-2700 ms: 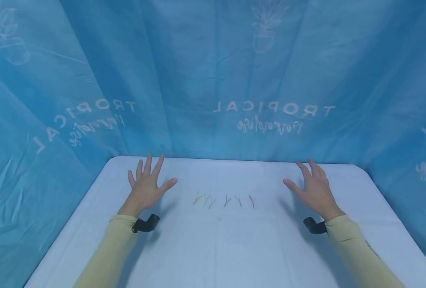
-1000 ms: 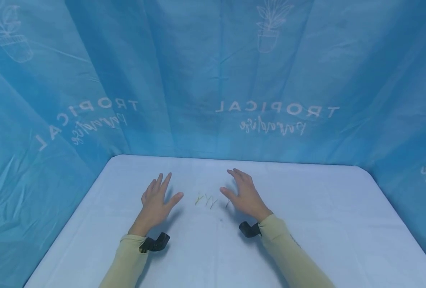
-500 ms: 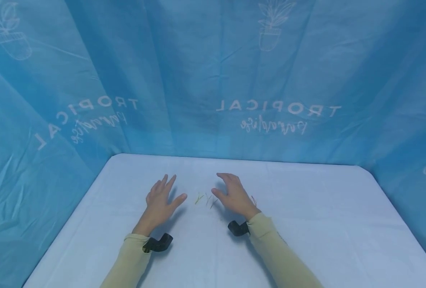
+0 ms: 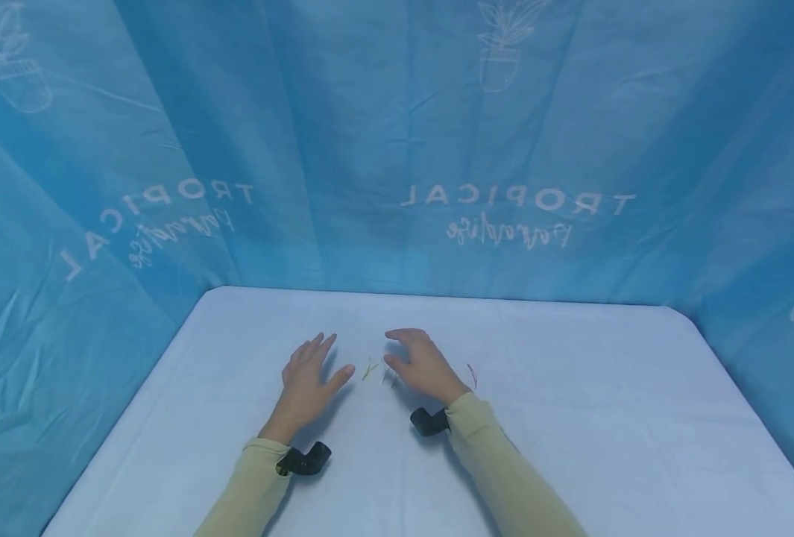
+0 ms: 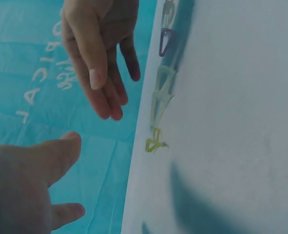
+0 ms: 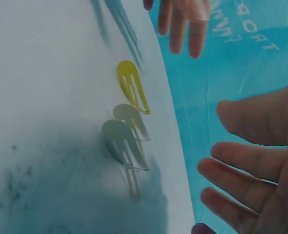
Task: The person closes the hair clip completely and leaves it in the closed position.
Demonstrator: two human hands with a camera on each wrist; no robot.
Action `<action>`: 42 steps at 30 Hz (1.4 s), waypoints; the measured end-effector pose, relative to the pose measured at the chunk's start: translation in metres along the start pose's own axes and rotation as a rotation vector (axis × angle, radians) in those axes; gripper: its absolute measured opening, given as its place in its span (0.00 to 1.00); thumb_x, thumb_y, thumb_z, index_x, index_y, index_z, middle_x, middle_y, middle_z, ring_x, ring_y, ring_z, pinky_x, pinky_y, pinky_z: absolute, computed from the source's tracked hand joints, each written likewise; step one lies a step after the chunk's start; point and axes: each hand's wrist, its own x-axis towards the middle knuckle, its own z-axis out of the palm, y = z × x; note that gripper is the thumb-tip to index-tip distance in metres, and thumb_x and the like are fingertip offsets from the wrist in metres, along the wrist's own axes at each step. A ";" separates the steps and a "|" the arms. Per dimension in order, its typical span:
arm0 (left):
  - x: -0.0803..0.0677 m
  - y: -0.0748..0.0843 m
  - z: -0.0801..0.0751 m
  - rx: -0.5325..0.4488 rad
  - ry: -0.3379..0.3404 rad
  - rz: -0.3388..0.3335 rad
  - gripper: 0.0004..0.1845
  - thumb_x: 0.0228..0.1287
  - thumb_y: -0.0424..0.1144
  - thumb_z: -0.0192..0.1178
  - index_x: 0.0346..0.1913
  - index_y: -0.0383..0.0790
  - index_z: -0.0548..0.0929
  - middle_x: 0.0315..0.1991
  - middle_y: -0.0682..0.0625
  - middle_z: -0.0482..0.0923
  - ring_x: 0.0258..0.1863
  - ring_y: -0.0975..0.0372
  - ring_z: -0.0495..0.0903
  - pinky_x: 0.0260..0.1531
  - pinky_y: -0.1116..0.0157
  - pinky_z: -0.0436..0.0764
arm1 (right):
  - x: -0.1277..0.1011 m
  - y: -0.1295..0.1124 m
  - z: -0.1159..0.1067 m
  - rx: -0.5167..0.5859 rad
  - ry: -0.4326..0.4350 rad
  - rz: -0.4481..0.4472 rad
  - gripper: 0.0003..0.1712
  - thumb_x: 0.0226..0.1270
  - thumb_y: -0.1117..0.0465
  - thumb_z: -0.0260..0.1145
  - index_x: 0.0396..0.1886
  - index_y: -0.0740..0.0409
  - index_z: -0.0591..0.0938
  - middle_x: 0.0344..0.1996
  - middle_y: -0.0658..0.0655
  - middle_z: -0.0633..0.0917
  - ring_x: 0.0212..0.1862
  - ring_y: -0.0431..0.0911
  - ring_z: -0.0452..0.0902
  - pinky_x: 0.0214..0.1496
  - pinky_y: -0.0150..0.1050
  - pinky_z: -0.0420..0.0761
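Observation:
Several snap hair clips lie in a row on the white table. At the row's left end is a yellow clip (image 4: 370,370), opened out and bright in the right wrist view. Next to it lie a pale beige clip (image 6: 128,117) and a grey-green clip (image 6: 118,139). A red clip (image 4: 473,375) rests to the right, behind the right wrist. My left hand (image 4: 305,389) hovers left of the yellow clip, fingers extended, thumb apart. Over the middle of the row is my right hand (image 4: 427,369), fingers slightly bent, holding nothing; it hides part of the row.
A white cloth covers the table (image 4: 605,418). Blue printed curtains (image 4: 397,149) hang behind it and along both sides. Each wrist carries a black camera mount (image 4: 306,459).
From wide apart, both hands have come inward and closer to each other. The right hand has moved left over the clips, uncovering the red one again.

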 end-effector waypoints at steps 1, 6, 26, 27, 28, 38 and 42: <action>0.000 0.000 0.001 0.000 0.004 0.003 0.38 0.72 0.54 0.59 0.76 0.37 0.63 0.77 0.33 0.53 0.76 0.37 0.47 0.66 0.33 0.45 | 0.001 0.000 0.000 0.001 -0.008 -0.004 0.24 0.75 0.60 0.60 0.66 0.66 0.75 0.65 0.65 0.76 0.71 0.59 0.65 0.72 0.54 0.62; 0.001 0.002 0.007 0.015 0.032 0.019 0.34 0.70 0.51 0.62 0.72 0.36 0.69 0.73 0.33 0.60 0.74 0.38 0.53 0.66 0.33 0.51 | 0.008 -0.002 0.002 -0.022 -0.067 -0.006 0.22 0.74 0.62 0.61 0.64 0.66 0.77 0.63 0.65 0.77 0.70 0.60 0.67 0.71 0.53 0.63; 0.002 0.008 0.022 0.060 0.083 0.053 0.21 0.64 0.45 0.69 0.55 0.37 0.84 0.46 0.43 0.83 0.50 0.49 0.77 0.52 0.50 0.75 | 0.020 -0.006 0.010 -0.190 -0.155 -0.018 0.17 0.73 0.62 0.62 0.58 0.60 0.83 0.60 0.64 0.79 0.65 0.62 0.67 0.68 0.56 0.67; 0.002 0.008 0.023 0.066 0.082 0.053 0.20 0.64 0.45 0.69 0.55 0.37 0.84 0.44 0.44 0.83 0.49 0.49 0.78 0.51 0.50 0.76 | 0.021 -0.005 0.011 -0.198 -0.155 -0.018 0.17 0.73 0.62 0.63 0.58 0.59 0.83 0.60 0.64 0.79 0.65 0.61 0.68 0.67 0.56 0.67; 0.002 0.007 0.023 0.075 0.082 0.052 0.20 0.64 0.45 0.70 0.54 0.38 0.84 0.43 0.44 0.83 0.48 0.50 0.78 0.50 0.51 0.76 | 0.021 -0.005 0.011 -0.204 -0.154 -0.019 0.17 0.73 0.61 0.63 0.58 0.59 0.83 0.59 0.64 0.79 0.65 0.61 0.68 0.67 0.56 0.68; 0.002 0.006 0.025 0.120 0.091 0.078 0.15 0.61 0.43 0.72 0.48 0.41 0.88 0.36 0.49 0.82 0.40 0.55 0.79 0.42 0.55 0.77 | 0.024 -0.004 0.018 -0.242 -0.147 -0.054 0.17 0.72 0.60 0.64 0.57 0.59 0.84 0.57 0.62 0.80 0.61 0.59 0.71 0.63 0.56 0.71; 0.003 0.005 0.027 0.118 0.090 0.082 0.14 0.60 0.42 0.72 0.47 0.42 0.88 0.35 0.49 0.82 0.40 0.55 0.79 0.41 0.56 0.77 | 0.024 -0.002 0.019 -0.257 -0.142 -0.045 0.16 0.72 0.60 0.64 0.56 0.58 0.84 0.57 0.61 0.80 0.62 0.58 0.71 0.63 0.56 0.71</action>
